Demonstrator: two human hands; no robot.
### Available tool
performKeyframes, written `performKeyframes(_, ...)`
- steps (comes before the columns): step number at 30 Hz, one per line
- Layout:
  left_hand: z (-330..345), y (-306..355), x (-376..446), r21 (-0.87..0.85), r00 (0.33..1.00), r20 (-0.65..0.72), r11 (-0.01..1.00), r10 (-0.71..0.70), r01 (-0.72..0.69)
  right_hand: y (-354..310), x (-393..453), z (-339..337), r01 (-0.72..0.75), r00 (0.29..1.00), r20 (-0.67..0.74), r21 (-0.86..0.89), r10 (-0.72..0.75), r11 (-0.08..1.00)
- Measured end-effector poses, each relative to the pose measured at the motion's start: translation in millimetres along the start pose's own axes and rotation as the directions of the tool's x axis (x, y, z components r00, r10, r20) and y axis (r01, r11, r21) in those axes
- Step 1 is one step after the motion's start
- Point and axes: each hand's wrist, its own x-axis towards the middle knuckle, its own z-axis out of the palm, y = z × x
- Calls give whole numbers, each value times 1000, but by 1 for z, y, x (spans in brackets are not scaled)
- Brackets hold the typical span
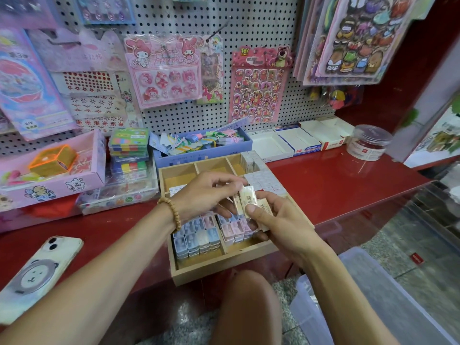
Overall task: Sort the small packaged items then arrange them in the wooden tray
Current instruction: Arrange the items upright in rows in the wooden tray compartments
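A wooden tray (219,266) with several compartments sits on the red counter. Its near compartments hold rows of small pastel blue and pink packaged items (199,235). White packaged items (261,179) fill its far right part. Above the tray's middle, my right hand (276,220) grips a small stack of cream packaged items (247,200), thumb on top. My left hand (206,192), with a bead bracelet on its wrist, pinches the top end of the upper cream item.
A phone (39,270) lies on the counter at the left. Pink (49,170) and blue (199,148) boxes of goods stand behind the tray, white cartons (298,140) and a clear jar (368,141) to the right. A clear plastic bin (373,295) sits below the counter edge.
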Motion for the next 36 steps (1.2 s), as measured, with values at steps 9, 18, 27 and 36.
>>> performKeyframes(9,-27,-6,20,332,987,-134,942,88,-39,-3,8,-4,-101,989,-65,366,134,925)
performKeyframes(18,-39,-32,56,820,986,-130,571,107,46,8,11,-22,-72,991,-88,309,104,949)
performKeyframes(27,-32,-56,74,900,983,-113,433,148,39,16,14,-36,-66,984,-134,352,121,934)
performKeyframes(36,-27,-52,72,924,975,-51,380,214,-35,17,12,-31,-98,983,-113,351,146,931)
